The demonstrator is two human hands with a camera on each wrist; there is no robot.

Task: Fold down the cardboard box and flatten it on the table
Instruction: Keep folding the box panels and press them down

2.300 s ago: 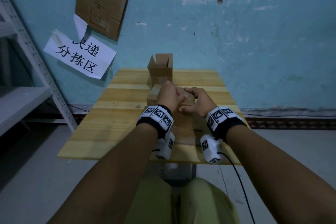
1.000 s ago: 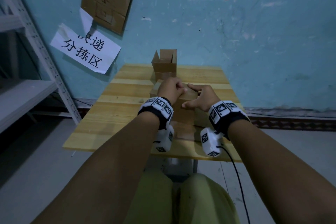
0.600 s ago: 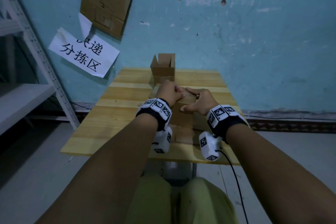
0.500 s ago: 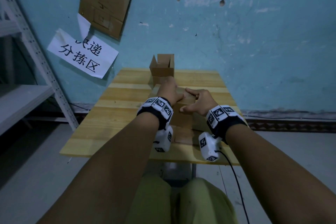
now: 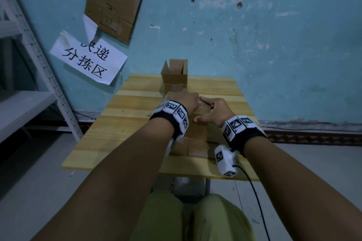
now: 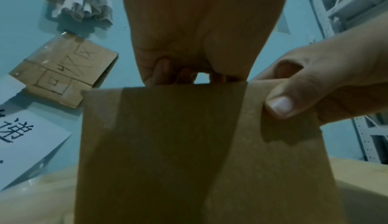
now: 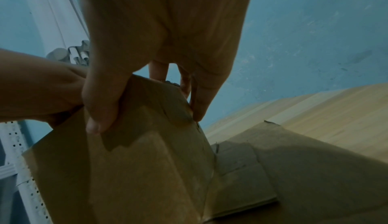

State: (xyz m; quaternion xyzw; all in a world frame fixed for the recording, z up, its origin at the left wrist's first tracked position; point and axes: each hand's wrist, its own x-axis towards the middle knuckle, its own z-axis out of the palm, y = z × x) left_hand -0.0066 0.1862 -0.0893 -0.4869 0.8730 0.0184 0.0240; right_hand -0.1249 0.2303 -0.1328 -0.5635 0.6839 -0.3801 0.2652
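Blue, scuffed plaster backed the pale slatted wooden table, with a paper sign taped low on the wall at the left, a cardboard sheet pinned above it and a white metal shelving rack further left. On the table's middle stood the cardboard box being collapsed, its brown panels partly upright and one panel or flap already lying flat to the right, as the right wrist view showed; a second, open-topped small carton sat at the far edge, apart from the work. The left hand hooked its fingers over the box's upper edge, and the right hand pinched the same edge just beside it, thumb on the near face and fingers behind. Both hands therefore held the box's top rim, close together and nearly touching. To do this step well, I judged that the hands should spread apart toward the two corners before pushing, so that the panel would fold along its scored crease rather than buckle in the middle. The push should go down and away together, with the near edge kept against the tabletop so the box would not skid. Taped seams, visible as a darker strip on the near face, might resist and deserved a firmer press.
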